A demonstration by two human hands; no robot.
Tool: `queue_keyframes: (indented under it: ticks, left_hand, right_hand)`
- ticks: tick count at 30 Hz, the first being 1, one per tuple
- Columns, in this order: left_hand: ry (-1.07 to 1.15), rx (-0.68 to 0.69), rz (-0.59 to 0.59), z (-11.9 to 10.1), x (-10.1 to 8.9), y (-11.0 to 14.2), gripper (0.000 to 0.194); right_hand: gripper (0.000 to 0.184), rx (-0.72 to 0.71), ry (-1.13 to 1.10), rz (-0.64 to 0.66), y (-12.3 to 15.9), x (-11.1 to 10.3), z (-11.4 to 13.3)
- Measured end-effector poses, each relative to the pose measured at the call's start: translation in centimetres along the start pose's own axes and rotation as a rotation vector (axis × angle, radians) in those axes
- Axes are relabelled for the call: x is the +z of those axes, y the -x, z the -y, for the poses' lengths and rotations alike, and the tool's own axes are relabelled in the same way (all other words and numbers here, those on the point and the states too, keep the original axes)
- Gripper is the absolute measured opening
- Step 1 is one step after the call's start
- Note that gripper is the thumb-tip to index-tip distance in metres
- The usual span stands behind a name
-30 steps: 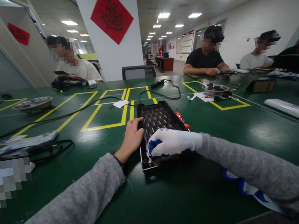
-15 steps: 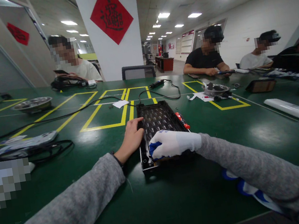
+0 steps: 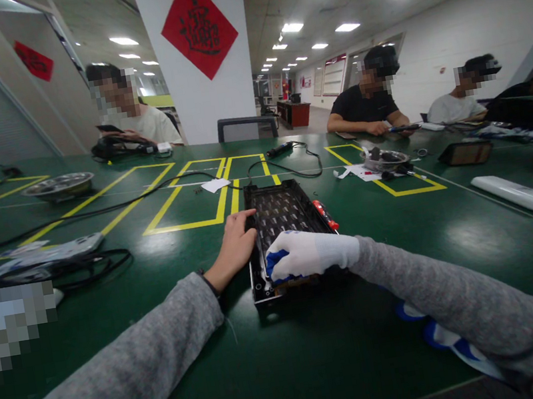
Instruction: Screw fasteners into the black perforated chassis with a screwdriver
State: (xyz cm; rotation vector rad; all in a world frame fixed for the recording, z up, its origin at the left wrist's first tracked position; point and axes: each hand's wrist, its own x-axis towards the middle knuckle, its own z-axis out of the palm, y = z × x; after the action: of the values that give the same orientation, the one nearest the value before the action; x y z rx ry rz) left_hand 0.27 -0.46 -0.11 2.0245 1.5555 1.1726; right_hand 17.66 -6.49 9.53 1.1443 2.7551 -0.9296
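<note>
A black perforated tray-like frame (image 3: 281,214) lies on the green table (image 3: 323,366) in front of me. My bare left hand (image 3: 234,248) rests flat against its left edge, fingers stretched out. My right hand (image 3: 305,254), in a white glove with blue fingertips, is curled over the frame's near end, pressing down; what its fingers hold, if anything, is hidden. A red-handled tool (image 3: 324,214) lies along the frame's right side.
Another white and blue glove (image 3: 443,337) lies under my right forearm. Black cables (image 3: 79,266) and a white device (image 3: 37,256) are at left, a white bar (image 3: 516,192) at right, a bowl of parts (image 3: 385,159) beyond. Several people sit around the table.
</note>
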Motion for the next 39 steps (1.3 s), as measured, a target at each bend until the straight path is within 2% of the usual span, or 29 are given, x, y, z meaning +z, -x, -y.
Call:
queue_keyframes:
  ticks: [4,10,14,18,23,27,31,33,35,37,39]
  left_hand:
    - [-0.005,0.003,-0.005,-0.1,0.0,0.0,0.050]
    - [-0.013,0.007,-0.003,0.0,0.0,-0.1,0.051]
    - [-0.013,0.007,-0.003,0.0,0.0,0.0,0.050]
    - [-0.011,0.002,-0.001,0.0,0.0,0.0,0.050]
    - [-0.011,0.007,-0.008,0.1,0.0,0.0,0.048]
    - [-0.008,0.010,-0.019,0.1,0.0,0.0,0.047]
    - [-0.005,0.040,-0.054,-0.9,-0.5,0.6,0.043]
    - [-0.002,0.101,-0.084,-2.0,-1.1,1.4,0.039]
    - [0.004,0.196,-0.092,-3.3,-2.0,2.6,0.031]
    - [0.024,0.312,-0.039,-4.4,-3.0,3.9,0.028]
    - [0.050,0.428,0.053,-5.0,-3.9,5.1,0.030]
  right_hand:
    - [0.020,-0.030,0.051,0.012,-0.2,0.1,-0.1]
    - [0.016,-0.027,0.097,-0.100,-0.5,0.6,-0.6]
    - [0.011,-0.050,0.112,-0.120,-0.7,0.8,-1.0]
    - [0.019,-0.011,0.129,-0.122,-0.6,0.6,-0.8]
    - [0.021,-0.009,0.070,-0.044,-0.2,0.1,-0.3]
    - [0.015,-0.131,0.028,-0.088,-0.2,0.1,-0.4]
    - [0.023,-0.108,0.027,-0.163,-0.1,-0.8,-0.3]
    - [0.038,-0.067,0.062,-0.314,0.3,-2.3,-0.7]
    - [0.049,0.074,0.144,-0.483,0.8,-4.3,-2.0]
    - [0.051,0.315,0.285,-0.475,1.4,-6.1,-4.0]
    - [0.051,0.531,0.451,-0.360,1.8,-7.2,-6.4]
